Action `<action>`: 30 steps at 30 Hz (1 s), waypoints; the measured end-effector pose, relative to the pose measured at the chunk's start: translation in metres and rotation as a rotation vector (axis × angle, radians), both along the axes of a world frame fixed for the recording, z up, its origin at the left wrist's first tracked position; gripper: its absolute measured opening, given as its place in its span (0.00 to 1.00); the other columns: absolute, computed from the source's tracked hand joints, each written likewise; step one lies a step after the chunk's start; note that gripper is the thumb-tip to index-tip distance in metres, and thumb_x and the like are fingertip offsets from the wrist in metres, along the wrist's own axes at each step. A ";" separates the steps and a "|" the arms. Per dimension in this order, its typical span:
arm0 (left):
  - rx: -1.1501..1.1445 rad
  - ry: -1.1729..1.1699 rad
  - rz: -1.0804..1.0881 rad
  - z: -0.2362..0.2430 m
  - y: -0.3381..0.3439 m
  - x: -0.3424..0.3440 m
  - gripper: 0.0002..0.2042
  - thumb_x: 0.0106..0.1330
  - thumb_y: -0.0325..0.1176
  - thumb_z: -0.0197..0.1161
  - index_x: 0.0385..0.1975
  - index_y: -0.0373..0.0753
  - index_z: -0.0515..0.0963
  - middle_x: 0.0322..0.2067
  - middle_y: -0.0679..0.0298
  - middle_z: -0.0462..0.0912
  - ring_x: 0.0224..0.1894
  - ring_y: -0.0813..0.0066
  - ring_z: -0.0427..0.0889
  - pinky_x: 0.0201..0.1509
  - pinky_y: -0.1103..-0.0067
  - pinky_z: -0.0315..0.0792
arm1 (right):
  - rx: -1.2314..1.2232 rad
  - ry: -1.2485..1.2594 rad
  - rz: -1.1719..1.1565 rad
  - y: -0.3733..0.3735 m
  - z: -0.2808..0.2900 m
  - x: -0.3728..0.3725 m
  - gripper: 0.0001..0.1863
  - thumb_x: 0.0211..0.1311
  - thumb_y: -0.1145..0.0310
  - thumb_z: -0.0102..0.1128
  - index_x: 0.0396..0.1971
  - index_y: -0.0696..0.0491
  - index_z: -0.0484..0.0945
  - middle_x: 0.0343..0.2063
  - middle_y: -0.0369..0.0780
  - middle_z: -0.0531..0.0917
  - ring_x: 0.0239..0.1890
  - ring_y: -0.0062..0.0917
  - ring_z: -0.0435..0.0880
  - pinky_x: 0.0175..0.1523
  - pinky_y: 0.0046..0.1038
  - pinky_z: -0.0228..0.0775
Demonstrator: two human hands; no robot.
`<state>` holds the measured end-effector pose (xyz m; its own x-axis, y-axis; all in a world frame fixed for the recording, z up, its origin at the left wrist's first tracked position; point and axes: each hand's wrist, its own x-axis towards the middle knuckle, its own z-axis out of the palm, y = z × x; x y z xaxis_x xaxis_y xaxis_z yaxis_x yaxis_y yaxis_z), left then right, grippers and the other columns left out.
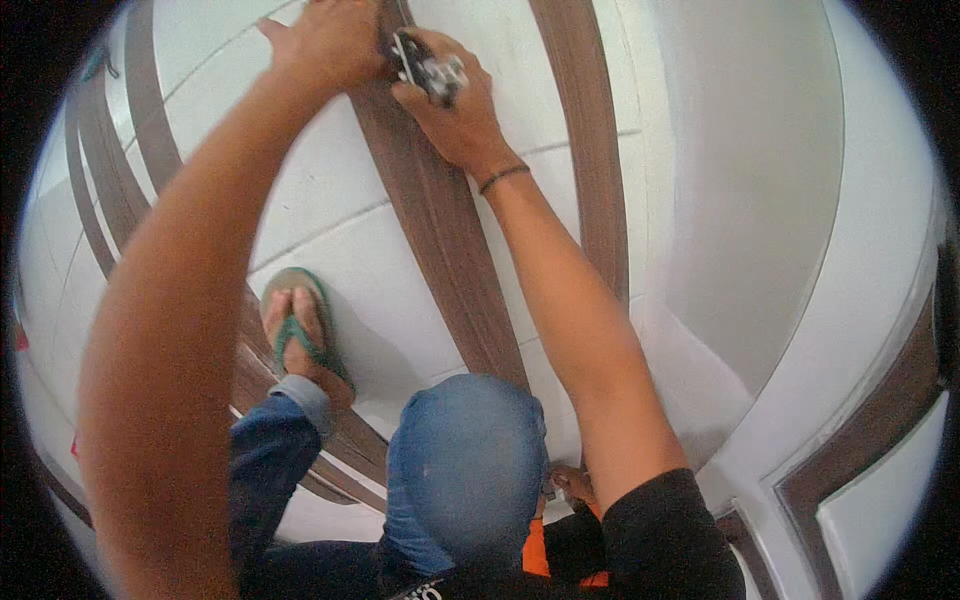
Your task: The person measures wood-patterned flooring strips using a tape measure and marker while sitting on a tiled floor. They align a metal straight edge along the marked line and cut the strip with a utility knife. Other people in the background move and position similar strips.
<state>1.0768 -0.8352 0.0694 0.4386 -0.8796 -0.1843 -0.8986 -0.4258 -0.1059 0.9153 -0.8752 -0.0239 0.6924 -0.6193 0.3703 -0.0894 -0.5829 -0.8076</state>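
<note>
A long brown wood-grain strip (450,240) runs across the white tiled floor from near my knee up to the top of the picture. My left hand (325,45) presses down on the strip's far part, fingers spread over it. Right beside it, my right hand (455,105) grips a small dark and silver tool (430,68) held against the strip. A thin dark band circles my right wrist. My knee in blue jeans (465,470) rests over the strip's near end.
Another brown strip (595,160) lies to the right, and several curved ones (120,170) to the left. My foot in a green sandal (300,330) stands on the tiles. A white panel with brown trim (870,420) stands at right.
</note>
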 end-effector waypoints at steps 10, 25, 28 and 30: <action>0.347 0.104 0.113 0.039 -0.011 -0.006 0.54 0.54 0.57 0.78 0.77 0.40 0.55 0.77 0.58 0.52 0.78 0.46 0.53 0.76 0.32 0.45 | 0.010 0.054 0.018 0.071 -0.010 -0.082 0.28 0.63 0.50 0.67 0.60 0.48 0.77 0.56 0.45 0.82 0.59 0.43 0.80 0.67 0.44 0.68; 0.328 0.022 -0.244 -0.002 -0.019 0.046 0.52 0.56 0.57 0.76 0.76 0.38 0.57 0.73 0.47 0.62 0.76 0.46 0.56 0.79 0.57 0.56 | 0.231 0.458 0.065 0.240 0.035 -0.335 0.34 0.60 0.45 0.61 0.63 0.47 0.72 0.62 0.51 0.73 0.65 0.47 0.71 0.72 0.54 0.52; 0.234 0.099 -0.169 -0.005 -0.018 0.042 0.46 0.56 0.54 0.77 0.72 0.39 0.66 0.73 0.47 0.61 0.75 0.47 0.58 0.77 0.56 0.59 | 0.236 0.437 0.062 0.240 0.032 -0.340 0.33 0.58 0.47 0.63 0.62 0.47 0.73 0.62 0.50 0.73 0.65 0.47 0.71 0.72 0.54 0.51; 0.201 0.122 0.010 0.003 -0.018 0.009 0.41 0.55 0.52 0.79 0.68 0.42 0.71 0.73 0.48 0.63 0.73 0.47 0.62 0.75 0.55 0.62 | 0.224 0.449 0.044 0.237 0.033 -0.348 0.33 0.57 0.49 0.64 0.62 0.47 0.73 0.62 0.49 0.73 0.64 0.47 0.71 0.72 0.54 0.52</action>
